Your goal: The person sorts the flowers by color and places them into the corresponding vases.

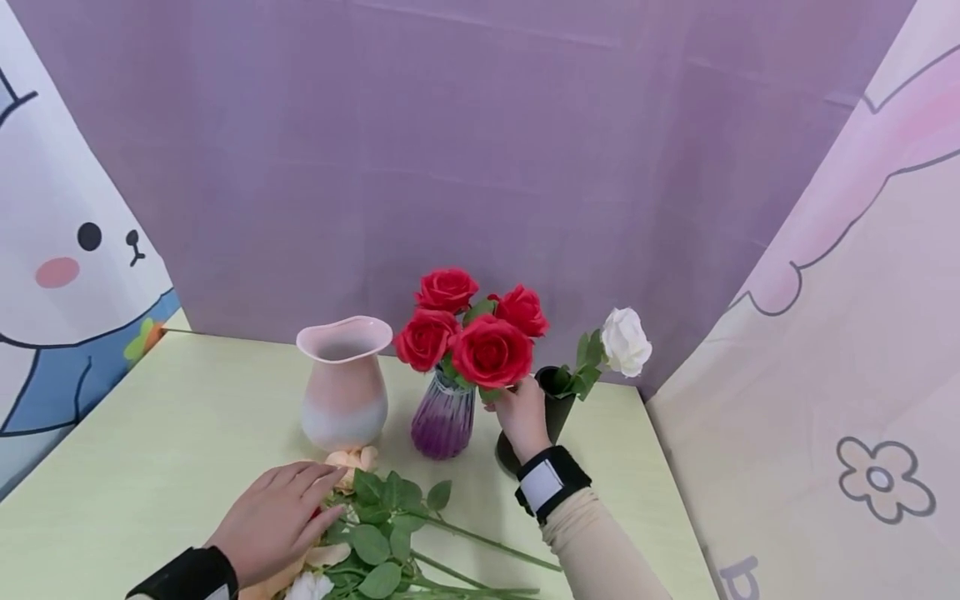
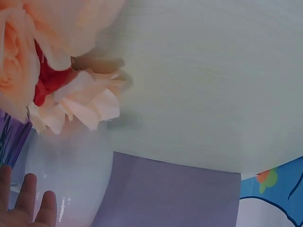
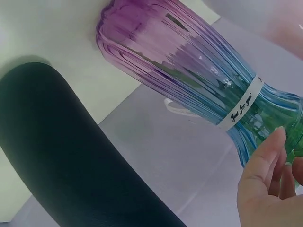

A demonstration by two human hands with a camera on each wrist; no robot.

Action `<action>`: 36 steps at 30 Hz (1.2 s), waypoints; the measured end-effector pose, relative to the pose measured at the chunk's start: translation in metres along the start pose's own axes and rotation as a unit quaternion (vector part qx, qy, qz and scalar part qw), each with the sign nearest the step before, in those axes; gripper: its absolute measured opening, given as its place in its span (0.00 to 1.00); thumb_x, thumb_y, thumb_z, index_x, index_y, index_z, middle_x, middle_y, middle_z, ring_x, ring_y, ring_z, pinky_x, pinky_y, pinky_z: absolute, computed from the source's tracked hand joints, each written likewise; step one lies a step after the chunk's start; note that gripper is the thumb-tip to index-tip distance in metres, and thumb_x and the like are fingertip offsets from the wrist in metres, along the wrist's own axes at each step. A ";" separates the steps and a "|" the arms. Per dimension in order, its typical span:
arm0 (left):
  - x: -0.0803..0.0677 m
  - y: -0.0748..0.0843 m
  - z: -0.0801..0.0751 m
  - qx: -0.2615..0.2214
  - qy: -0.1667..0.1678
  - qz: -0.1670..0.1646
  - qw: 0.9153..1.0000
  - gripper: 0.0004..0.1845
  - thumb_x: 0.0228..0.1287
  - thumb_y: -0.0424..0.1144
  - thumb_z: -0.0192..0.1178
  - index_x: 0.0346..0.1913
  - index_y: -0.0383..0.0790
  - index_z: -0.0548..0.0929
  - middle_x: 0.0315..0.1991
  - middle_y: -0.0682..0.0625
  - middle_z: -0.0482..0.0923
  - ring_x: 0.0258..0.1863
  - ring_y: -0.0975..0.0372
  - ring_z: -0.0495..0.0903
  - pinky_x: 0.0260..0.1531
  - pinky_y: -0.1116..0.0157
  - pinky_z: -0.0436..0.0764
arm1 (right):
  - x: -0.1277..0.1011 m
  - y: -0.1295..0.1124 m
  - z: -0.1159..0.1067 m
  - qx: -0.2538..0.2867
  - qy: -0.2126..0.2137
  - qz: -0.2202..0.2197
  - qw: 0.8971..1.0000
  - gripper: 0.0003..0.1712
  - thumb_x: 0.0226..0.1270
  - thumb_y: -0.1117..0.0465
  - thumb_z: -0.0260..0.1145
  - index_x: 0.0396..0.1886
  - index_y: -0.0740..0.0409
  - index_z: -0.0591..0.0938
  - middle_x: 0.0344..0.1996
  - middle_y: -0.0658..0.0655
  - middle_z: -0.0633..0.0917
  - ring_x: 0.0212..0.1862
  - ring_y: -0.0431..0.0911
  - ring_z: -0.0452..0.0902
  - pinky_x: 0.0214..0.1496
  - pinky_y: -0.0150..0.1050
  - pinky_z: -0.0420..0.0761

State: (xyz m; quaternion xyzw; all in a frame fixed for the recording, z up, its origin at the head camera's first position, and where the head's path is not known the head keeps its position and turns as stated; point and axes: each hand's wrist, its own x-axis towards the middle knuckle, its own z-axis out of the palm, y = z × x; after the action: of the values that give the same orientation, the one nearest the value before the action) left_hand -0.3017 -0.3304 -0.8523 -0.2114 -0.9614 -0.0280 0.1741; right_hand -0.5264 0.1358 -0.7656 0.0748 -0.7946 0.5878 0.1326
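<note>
A pale green surface point(image 1: 180, 433) is enclosed by a purple backdrop point(image 1: 465, 150) and by cartoon-printed cloths at both sides. Three vases are set near the back edge: a pink vase point(image 1: 345, 383), a ribbed purple vase point(image 1: 442, 414) filled with red roses point(image 1: 480, 329), and a black vase point(image 1: 551, 408) in which a white rose point(image 1: 625, 340) is held. The right hand point(image 1: 521, 414) is raised between the purple and black vases, fingers at the rose stems; whether a stem is pinched cannot be told. The left hand point(image 1: 273, 517) is laid flat, fingers relaxed, on loose flowers point(image 1: 375, 533) lying at the front of the surface.
</note>
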 end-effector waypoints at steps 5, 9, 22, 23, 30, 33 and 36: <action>-0.008 -0.016 -0.003 0.010 0.007 -0.010 1.000 0.41 0.61 0.77 0.47 0.76 0.73 0.53 0.75 0.73 0.50 0.76 0.63 0.55 0.76 0.44 0.45 | -0.015 0.014 -0.003 0.041 -0.034 0.007 0.999 0.20 0.65 0.37 0.66 0.53 0.35 0.82 0.41 0.54 0.88 0.31 0.51 0.87 0.31 0.46 0.88; -0.017 -0.030 -0.007 0.020 0.003 -0.018 1.000 0.42 0.61 0.77 0.46 0.77 0.73 0.53 0.76 0.72 0.50 0.76 0.61 0.56 0.77 0.43 0.39 | -0.031 0.019 0.002 0.061 -0.067 -0.010 0.996 0.19 0.67 0.42 0.67 0.55 0.38 0.82 0.42 0.56 0.88 0.34 0.48 0.87 0.31 0.44 0.88; -0.044 -0.014 -0.103 0.091 -0.007 -0.021 0.996 0.37 0.65 0.74 0.46 0.74 0.68 0.60 0.67 0.67 0.68 0.72 0.63 0.63 0.78 0.47 0.44 | -0.131 -0.013 0.023 0.008 -0.142 -0.007 0.990 0.14 0.64 0.44 0.70 0.48 0.35 0.85 0.37 0.50 0.88 0.33 0.46 0.87 0.30 0.40 0.87; -0.043 -0.005 -0.122 0.100 0.002 -0.018 0.995 0.36 0.66 0.73 0.47 0.74 0.67 0.61 0.65 0.67 0.69 0.71 0.65 0.63 0.79 0.50 0.42 | -0.137 -0.013 0.026 0.001 -0.146 -0.006 0.989 0.14 0.63 0.43 0.70 0.48 0.34 0.85 0.37 0.50 0.88 0.32 0.46 0.87 0.30 0.39 0.87; -0.018 0.074 -0.268 0.021 -0.079 -0.070 0.994 0.32 0.69 0.69 0.47 0.66 0.56 0.76 0.56 0.56 0.80 0.59 0.55 0.77 0.60 0.44 0.74 | -0.182 -0.034 0.037 -0.058 -0.171 -0.010 0.984 0.16 0.58 0.38 0.72 0.45 0.31 0.85 0.35 0.44 0.88 0.31 0.41 0.85 0.29 0.36 0.85; -0.006 0.101 -0.316 0.021 -0.122 -0.095 0.988 0.31 0.67 0.66 0.54 0.62 0.49 0.81 0.54 0.54 0.82 0.57 0.54 0.79 0.58 0.47 0.77 | -0.196 -0.036 0.045 -0.070 -0.191 -0.016 0.979 0.17 0.56 0.35 0.72 0.43 0.30 0.85 0.34 0.42 0.88 0.32 0.38 0.84 0.30 0.34 0.84; -0.003 0.108 -0.329 0.011 -0.161 -0.110 0.981 0.33 0.68 0.68 0.50 0.63 0.47 0.80 0.54 0.52 0.82 0.57 0.53 0.79 0.59 0.46 0.76 | -0.208 -0.021 0.057 -0.081 -0.216 -0.009 0.973 0.18 0.54 0.31 0.71 0.42 0.29 0.85 0.33 0.41 0.88 0.32 0.36 0.84 0.30 0.33 0.83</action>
State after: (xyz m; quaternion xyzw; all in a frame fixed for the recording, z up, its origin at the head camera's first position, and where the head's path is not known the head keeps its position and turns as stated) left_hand -0.1477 -0.2753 -0.5471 -0.1039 -0.9945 -0.0017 0.0156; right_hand -0.3297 0.0680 -0.8243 0.1962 -0.8487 0.4901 -0.0311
